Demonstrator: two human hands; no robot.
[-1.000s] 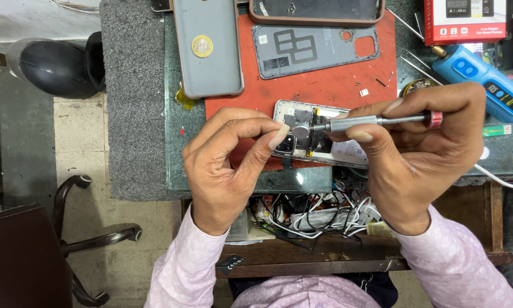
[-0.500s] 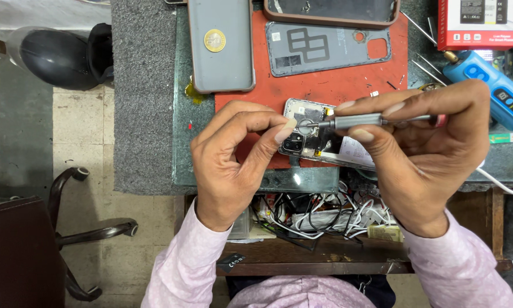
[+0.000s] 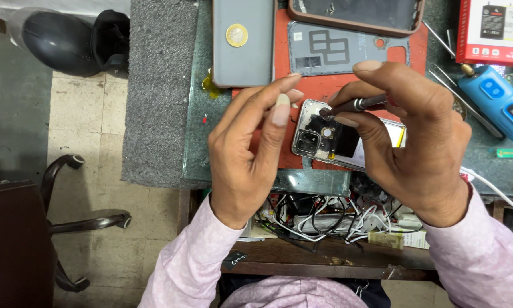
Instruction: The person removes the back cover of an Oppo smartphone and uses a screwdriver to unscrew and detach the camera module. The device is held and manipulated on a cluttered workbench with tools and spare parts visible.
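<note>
Opened phone (image 3: 330,140), its back cover off, lies on the red mat (image 3: 319,85) at the near edge of the bench (image 3: 199,142), between the two hands. Its camera cluster sits at the left end, with a dark board and a round part beside it and a pale battery area running right under the right hand. The left hand (image 3: 248,154) hovers just left of the phone, fingers loosely curled and open, holding nothing. The right hand (image 3: 416,142) is closed around a slim screwdriver (image 3: 356,105), whose tip rests on the phone's upper edge. Farther off lie a grey back cover (image 3: 348,48), a grey phone case (image 3: 242,40) and a blue tool (image 3: 499,100).
</note>
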